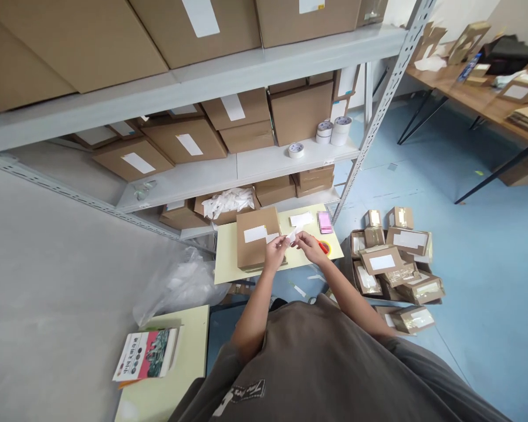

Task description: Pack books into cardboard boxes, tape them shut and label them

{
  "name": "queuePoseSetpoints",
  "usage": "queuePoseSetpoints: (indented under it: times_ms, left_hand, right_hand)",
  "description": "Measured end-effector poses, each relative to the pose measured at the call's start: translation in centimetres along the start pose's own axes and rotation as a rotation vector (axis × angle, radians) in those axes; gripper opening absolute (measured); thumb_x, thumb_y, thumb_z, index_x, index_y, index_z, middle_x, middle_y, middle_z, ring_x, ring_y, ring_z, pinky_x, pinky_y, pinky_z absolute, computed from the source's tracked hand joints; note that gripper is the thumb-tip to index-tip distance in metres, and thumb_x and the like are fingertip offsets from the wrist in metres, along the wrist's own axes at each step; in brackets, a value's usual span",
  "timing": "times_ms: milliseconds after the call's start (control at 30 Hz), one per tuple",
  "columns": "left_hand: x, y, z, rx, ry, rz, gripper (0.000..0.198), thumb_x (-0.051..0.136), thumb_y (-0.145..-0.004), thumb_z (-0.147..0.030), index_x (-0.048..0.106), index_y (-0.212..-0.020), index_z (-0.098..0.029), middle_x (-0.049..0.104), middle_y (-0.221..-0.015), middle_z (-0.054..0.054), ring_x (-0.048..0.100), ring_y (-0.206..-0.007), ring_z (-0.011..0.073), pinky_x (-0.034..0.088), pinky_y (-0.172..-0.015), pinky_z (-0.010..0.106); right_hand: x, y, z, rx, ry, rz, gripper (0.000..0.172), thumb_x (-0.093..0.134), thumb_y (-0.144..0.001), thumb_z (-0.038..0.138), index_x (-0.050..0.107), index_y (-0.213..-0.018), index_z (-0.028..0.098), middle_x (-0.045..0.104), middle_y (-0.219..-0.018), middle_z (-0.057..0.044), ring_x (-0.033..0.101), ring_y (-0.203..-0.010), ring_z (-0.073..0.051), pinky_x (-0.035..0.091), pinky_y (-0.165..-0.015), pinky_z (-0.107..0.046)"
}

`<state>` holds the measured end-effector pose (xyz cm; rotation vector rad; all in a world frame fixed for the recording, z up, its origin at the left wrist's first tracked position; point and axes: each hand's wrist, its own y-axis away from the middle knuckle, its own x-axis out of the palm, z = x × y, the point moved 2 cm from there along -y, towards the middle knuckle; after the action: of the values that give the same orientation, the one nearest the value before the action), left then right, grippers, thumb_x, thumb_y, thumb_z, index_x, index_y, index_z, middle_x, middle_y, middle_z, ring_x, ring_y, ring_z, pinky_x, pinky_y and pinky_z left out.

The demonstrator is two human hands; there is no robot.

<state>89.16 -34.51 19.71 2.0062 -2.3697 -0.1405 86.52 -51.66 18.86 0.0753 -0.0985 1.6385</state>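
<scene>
Both my hands meet over a pale yellow tabletop [231,255], pinching a small white paper label [294,235] between their fingertips. My left hand [275,253] is right beside a cardboard box [257,252] with a white label [255,234] on top. My right hand [310,248] is close to a red-handled tool [322,247] lying on a yellow tape roll [328,248]. Farther back on the tabletop lie a white sheet [301,219] and a pink pad [325,222].
Grey metal shelves [237,170] stacked with cardboard boxes and tape rolls stand ahead. Several taped parcels [391,264] are piled on the blue floor to the right. A plastic bag [178,287] and a book [145,354] are at lower left.
</scene>
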Motion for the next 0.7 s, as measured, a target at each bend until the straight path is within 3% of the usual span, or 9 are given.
queuePoseSetpoints:
  times_ms: [200, 367, 467, 533, 633, 700]
  left_hand:
    - [-0.3, -0.6, 0.0, 0.134, -0.141, 0.027, 0.039, 0.077, -0.088, -0.059, 0.084, -0.084, -0.021, 0.077, -0.093, 0.008, 0.07, -0.09, 0.024, 0.055, -0.081, 0.033]
    - [-2.0, -2.8, 1.1, 0.077, -0.059, 0.101, 0.039, 0.079, -0.085, -0.058, 0.083, -0.08, -0.02, 0.078, -0.091, 0.007, 0.069, -0.091, 0.0241, 0.055, -0.083, 0.033]
    - [-6.4, -5.6, 2.1, -0.019, 0.016, -0.032, 0.042, 0.082, -0.079, -0.061, 0.08, -0.077, -0.019, 0.074, -0.079, 0.004, 0.067, -0.083, 0.0222, 0.054, -0.078, 0.031]
    - [-10.9, -7.9, 2.8, -0.058, 0.083, -0.227, 0.045, 0.086, -0.073, -0.061, 0.081, -0.084, -0.018, 0.074, -0.08, 0.004, 0.066, -0.081, 0.0202, 0.053, -0.077, 0.03]
    - [-18.1, -10.9, 3.6, -0.096, 0.106, -0.577, 0.045, 0.084, -0.072, -0.061, 0.077, -0.08, -0.018, 0.067, -0.068, 0.0, 0.06, -0.068, 0.0163, 0.049, -0.066, 0.026]
    - [-21.8, -12.3, 3.9, -0.074, 0.059, -0.665, 0.042, 0.081, -0.074, -0.06, 0.075, -0.076, -0.018, 0.063, -0.063, -0.002, 0.059, -0.067, 0.0158, 0.048, -0.063, 0.025]
  right_hand:
    - [0.9, -0.7, -1.0, 0.038, -0.052, -0.107, 0.036, 0.074, -0.09, 0.061, 0.068, -0.094, 0.026, 0.071, -0.09, -0.002, 0.067, -0.091, -0.021, 0.056, -0.077, -0.033]
    - [1.7, -2.0, -1.6, 0.043, -0.055, -0.123, 0.041, 0.082, -0.083, 0.064, 0.065, -0.085, 0.026, 0.071, -0.085, -0.002, 0.067, -0.091, -0.024, 0.056, -0.08, -0.036]
    - [1.7, -2.7, -1.7, 0.053, -0.072, -0.185, 0.039, 0.083, -0.083, 0.059, 0.062, -0.078, 0.027, 0.072, -0.089, -0.002, 0.067, -0.091, -0.024, 0.055, -0.084, -0.038]
    - [1.8, -3.3, -1.8, 0.054, -0.079, -0.243, 0.038, 0.083, -0.082, 0.055, 0.059, -0.074, 0.026, 0.072, -0.09, -0.003, 0.067, -0.091, -0.024, 0.054, -0.085, -0.038]
    - [2.5, -4.6, -1.9, 0.043, -0.074, -0.39, 0.037, 0.086, -0.077, 0.049, 0.057, -0.071, 0.026, 0.069, -0.08, -0.002, 0.064, -0.082, -0.022, 0.052, -0.08, -0.037]
    - [3.7, -5.9, -2.2, 0.053, -0.09, -0.466, 0.035, 0.088, -0.073, 0.046, 0.059, -0.076, 0.026, 0.067, -0.077, 0.0, 0.061, -0.077, -0.021, 0.052, -0.077, -0.035]
